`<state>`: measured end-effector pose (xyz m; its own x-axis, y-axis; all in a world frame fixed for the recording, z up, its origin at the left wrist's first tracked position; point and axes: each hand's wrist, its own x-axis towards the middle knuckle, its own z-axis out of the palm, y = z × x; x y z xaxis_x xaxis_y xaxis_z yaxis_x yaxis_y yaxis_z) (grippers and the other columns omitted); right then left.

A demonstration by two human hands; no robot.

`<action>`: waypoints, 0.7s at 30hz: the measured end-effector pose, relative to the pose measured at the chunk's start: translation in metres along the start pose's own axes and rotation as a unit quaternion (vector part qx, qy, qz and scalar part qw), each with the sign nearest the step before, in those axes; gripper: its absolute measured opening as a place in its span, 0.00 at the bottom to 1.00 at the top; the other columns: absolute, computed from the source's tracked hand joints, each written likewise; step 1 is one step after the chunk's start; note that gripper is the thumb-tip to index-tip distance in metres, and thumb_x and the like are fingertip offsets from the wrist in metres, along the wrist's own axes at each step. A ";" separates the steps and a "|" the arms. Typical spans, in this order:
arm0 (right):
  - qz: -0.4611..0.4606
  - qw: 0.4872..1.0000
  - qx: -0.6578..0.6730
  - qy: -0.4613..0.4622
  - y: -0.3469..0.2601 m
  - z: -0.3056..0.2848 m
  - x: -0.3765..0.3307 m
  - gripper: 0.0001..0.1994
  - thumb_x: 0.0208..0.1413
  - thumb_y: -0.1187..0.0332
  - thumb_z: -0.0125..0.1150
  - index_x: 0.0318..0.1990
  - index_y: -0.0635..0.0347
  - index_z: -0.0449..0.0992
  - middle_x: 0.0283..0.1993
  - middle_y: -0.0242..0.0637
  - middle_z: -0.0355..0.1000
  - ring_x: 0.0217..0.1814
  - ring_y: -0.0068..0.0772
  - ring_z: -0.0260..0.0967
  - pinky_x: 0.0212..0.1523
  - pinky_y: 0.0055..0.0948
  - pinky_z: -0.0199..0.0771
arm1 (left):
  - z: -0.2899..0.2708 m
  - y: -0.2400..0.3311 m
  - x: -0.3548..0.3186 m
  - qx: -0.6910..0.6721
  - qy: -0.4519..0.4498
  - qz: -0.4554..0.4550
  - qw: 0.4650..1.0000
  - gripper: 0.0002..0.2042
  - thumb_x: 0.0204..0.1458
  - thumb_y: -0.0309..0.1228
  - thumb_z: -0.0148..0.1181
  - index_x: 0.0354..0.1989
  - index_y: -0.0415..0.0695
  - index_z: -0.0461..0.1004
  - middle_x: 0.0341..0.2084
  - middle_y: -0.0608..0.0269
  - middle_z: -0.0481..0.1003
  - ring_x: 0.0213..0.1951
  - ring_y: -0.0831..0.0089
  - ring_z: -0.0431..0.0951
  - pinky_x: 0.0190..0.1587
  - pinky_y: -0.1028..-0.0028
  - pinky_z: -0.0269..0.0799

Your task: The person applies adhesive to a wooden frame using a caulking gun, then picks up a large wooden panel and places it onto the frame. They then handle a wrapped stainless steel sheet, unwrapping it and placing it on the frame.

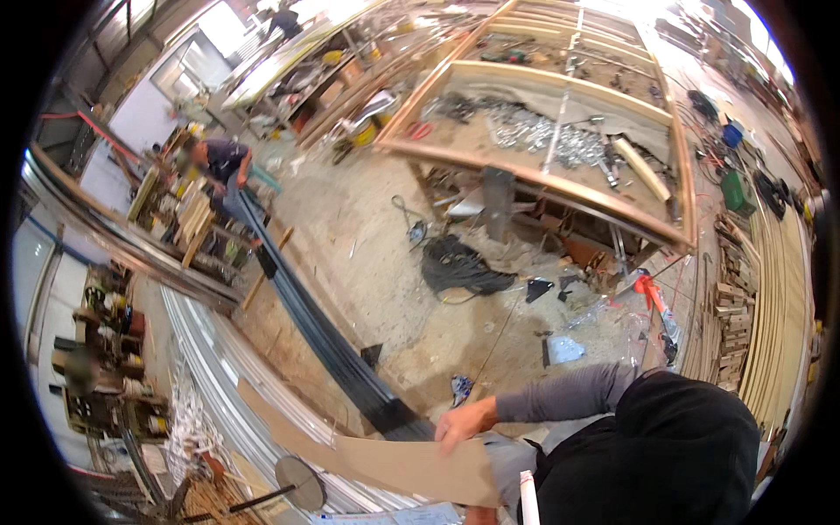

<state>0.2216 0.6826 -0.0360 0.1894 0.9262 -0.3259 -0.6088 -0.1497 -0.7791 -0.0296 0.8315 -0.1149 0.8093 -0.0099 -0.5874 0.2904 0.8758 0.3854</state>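
Observation:
A long, bent strip of brown cardboard (398,462) stretches leftward from in front of my body. My right hand (464,424), its arm in a grey sleeve, grips the strip's upper edge. Only a bit of my left hand (479,516) shows at the bottom rim, by the strip's lower edge; its fingers are hidden. Just beyond my right hand, a bundle of long dark profiles (315,319) has its near end wrapped in black. A co-worker (226,166) stands at the bundle's far end, hands close to it. A slim white stick (528,500) juts up near my chest.
Long silvery profiles (214,359) lie left of the dark bundle. Ahead stands a large wooden-framed table (525,162) bearing loose metal pieces. A black bag (464,267) and scraps litter the concrete floor (376,254). Timber lengths (774,306) line the right side.

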 end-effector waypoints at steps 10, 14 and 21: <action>-0.003 0.956 -0.272 0.113 -0.136 -0.071 -0.402 0.22 0.71 0.55 0.64 0.59 0.67 0.80 0.47 0.32 0.82 0.48 0.20 0.75 0.49 0.28 0.78 | 0.188 0.070 0.178 -0.073 -0.106 0.077 0.989 0.25 0.72 0.43 0.55 0.69 0.39 0.69 0.67 0.55 0.73 0.68 0.56 0.70 0.73 0.52 0.63; -0.307 0.828 0.153 0.444 -0.020 -0.063 -0.564 0.39 0.73 0.36 0.45 0.57 0.70 0.80 0.55 0.46 0.82 0.53 0.43 0.81 0.57 0.42 0.82 | 0.320 0.015 0.217 -0.076 -0.159 0.039 0.984 0.24 0.70 0.38 0.59 0.70 0.39 0.68 0.66 0.54 0.73 0.67 0.56 0.71 0.73 0.51 0.64; -0.357 0.446 0.077 0.817 0.061 0.030 -0.664 0.31 0.78 0.46 0.45 0.70 0.67 0.69 0.64 0.44 0.76 0.61 0.34 0.77 0.62 0.33 0.78 | 0.522 -0.095 0.187 0.096 -0.183 -0.024 0.978 0.21 0.68 0.24 0.61 0.68 0.38 0.68 0.59 0.56 0.76 0.58 0.64 0.79 0.58 0.61 0.80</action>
<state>0.0355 0.0689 0.1487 0.6100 -0.7886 -0.0770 0.0351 0.1240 -0.9917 0.3604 0.4950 0.1105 0.9106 -0.2514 -0.3279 0.3948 0.7638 0.5107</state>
